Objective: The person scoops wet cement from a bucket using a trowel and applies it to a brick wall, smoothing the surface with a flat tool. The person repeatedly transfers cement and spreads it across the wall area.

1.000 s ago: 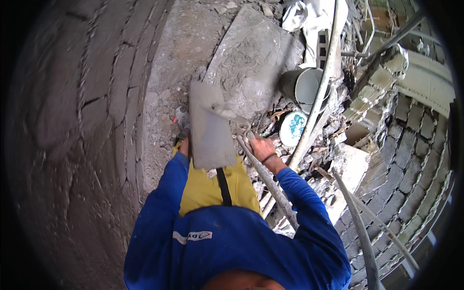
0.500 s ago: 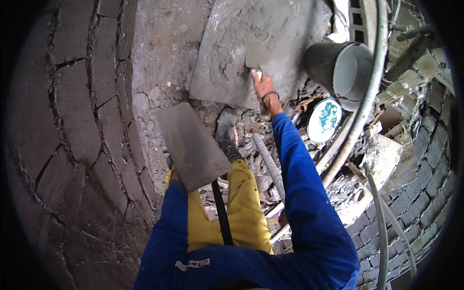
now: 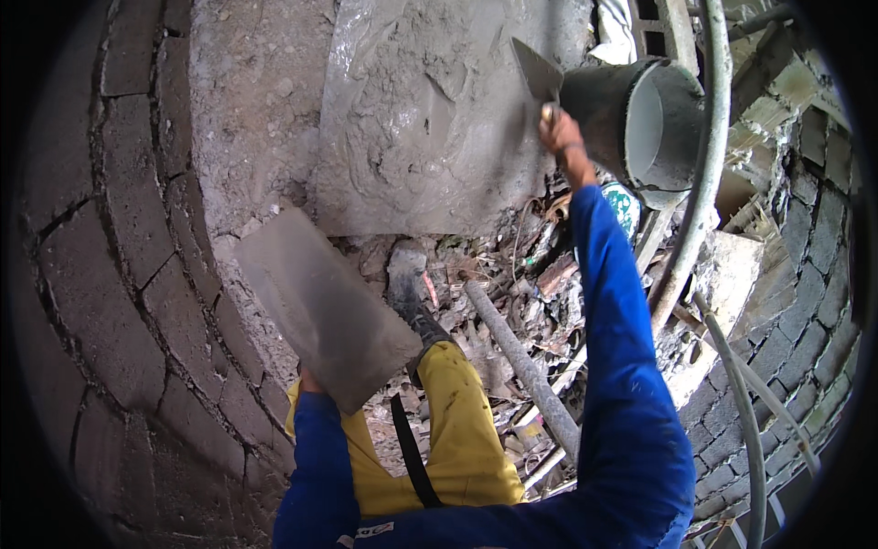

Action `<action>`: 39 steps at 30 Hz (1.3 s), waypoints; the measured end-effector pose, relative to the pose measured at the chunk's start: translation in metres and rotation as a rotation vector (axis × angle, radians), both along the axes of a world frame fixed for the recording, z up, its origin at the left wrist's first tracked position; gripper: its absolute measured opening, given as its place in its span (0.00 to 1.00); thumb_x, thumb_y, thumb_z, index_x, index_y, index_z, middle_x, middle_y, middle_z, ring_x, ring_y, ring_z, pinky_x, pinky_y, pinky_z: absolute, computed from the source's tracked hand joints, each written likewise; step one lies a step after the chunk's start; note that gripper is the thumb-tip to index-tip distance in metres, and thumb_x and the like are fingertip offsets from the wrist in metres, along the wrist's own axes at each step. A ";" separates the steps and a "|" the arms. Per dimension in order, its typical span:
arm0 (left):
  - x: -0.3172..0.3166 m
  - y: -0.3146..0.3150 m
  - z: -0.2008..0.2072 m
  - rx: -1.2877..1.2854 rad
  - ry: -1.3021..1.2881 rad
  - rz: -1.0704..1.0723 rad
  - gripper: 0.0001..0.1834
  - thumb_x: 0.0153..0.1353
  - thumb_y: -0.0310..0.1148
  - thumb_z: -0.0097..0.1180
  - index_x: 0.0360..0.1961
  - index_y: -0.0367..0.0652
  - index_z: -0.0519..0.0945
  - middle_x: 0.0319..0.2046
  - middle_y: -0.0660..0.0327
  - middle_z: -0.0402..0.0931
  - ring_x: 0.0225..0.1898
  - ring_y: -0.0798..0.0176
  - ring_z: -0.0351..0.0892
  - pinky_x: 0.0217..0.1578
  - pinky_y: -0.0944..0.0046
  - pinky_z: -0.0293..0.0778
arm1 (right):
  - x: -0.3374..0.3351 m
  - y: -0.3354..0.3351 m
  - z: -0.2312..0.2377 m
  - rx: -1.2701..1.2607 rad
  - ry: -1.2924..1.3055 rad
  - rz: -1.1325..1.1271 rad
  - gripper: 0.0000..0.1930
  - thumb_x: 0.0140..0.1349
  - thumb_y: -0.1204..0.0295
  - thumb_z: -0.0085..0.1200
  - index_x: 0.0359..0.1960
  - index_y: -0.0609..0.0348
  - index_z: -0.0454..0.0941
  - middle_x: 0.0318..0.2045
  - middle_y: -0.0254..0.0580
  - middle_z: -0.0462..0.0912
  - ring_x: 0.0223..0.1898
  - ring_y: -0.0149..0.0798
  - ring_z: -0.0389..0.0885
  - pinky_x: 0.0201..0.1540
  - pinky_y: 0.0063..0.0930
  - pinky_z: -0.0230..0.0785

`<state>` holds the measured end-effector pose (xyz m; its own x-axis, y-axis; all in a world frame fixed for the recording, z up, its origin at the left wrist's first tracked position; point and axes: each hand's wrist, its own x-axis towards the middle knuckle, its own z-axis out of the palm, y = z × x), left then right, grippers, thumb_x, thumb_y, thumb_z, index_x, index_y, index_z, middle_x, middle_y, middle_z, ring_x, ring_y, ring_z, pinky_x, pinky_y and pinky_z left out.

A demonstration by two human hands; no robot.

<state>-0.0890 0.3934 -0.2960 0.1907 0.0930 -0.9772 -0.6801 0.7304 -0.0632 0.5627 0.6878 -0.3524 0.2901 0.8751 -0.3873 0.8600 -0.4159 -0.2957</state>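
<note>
My right hand (image 3: 562, 135) is closed around the handle of a pointed trowel (image 3: 537, 73), its grey blade angled up and left beside a dark bucket (image 3: 631, 119) lying on its side. Under the trowel, a large board (image 3: 366, 221) carries a spread of wet grey mortar (image 3: 425, 110) with a furrow in it. My left hand (image 3: 311, 380) holds up a flat rectangular hawk (image 3: 320, 306) from below; its fingers are mostly hidden by it. The hawk tilts across my left side, with a darker damp patch and no heap of mortar on it.
A block wall (image 3: 110, 265) with rough joints runs along the left. On the right a pale pipe (image 3: 700, 210) curves past the bucket, partly over a white-and-green lid (image 3: 622, 209). Rubble and a grey pole (image 3: 521, 357) lie around my boot (image 3: 412, 293). Another block wall (image 3: 777, 393) stands at right.
My right hand has moved the trowel from the mortar's middle to the right, up to the bucket, turning its blade. The hawk has shifted slightly left and down as the view moved.
</note>
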 end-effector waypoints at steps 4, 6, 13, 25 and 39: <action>-0.003 -0.003 -0.008 0.020 0.025 0.014 0.26 0.72 0.46 0.48 0.63 0.40 0.70 0.56 0.57 0.75 0.55 0.56 0.76 0.56 0.55 0.75 | -0.041 0.038 -0.032 -0.068 -0.105 0.244 0.17 0.56 0.61 0.61 0.43 0.60 0.80 0.36 0.58 0.84 0.41 0.57 0.85 0.44 0.45 0.79; -0.003 -0.004 -0.008 0.031 0.036 0.010 0.26 0.72 0.46 0.49 0.63 0.40 0.70 0.56 0.57 0.75 0.55 0.56 0.76 0.55 0.55 0.75 | -0.090 0.024 -0.038 -0.145 -0.054 0.200 0.16 0.58 0.63 0.58 0.44 0.61 0.80 0.38 0.62 0.84 0.43 0.58 0.84 0.47 0.45 0.78; 0.012 0.034 -0.046 0.310 -0.028 -0.149 0.25 0.72 0.44 0.49 0.63 0.40 0.70 0.55 0.57 0.75 0.54 0.57 0.76 0.55 0.56 0.75 | -0.130 -0.078 0.016 -0.257 -0.126 0.338 0.15 0.63 0.65 0.54 0.45 0.61 0.74 0.30 0.60 0.84 0.34 0.62 0.84 0.39 0.51 0.78; 0.066 0.096 -0.016 0.307 0.106 -0.101 0.25 0.73 0.43 0.46 0.63 0.39 0.69 0.56 0.56 0.75 0.56 0.55 0.75 0.55 0.54 0.75 | -0.179 -0.088 -0.018 -0.206 0.446 -0.343 0.11 0.60 0.65 0.56 0.38 0.60 0.77 0.29 0.46 0.82 0.32 0.40 0.80 0.36 0.37 0.74; 0.079 0.119 -0.044 0.358 0.152 -0.102 0.27 0.73 0.46 0.45 0.65 0.41 0.66 0.56 0.55 0.74 0.55 0.55 0.76 0.53 0.54 0.76 | -0.199 -0.063 0.108 -0.119 0.830 -0.276 0.13 0.64 0.63 0.60 0.32 0.59 0.73 0.17 0.33 0.73 0.13 0.33 0.71 0.16 0.31 0.66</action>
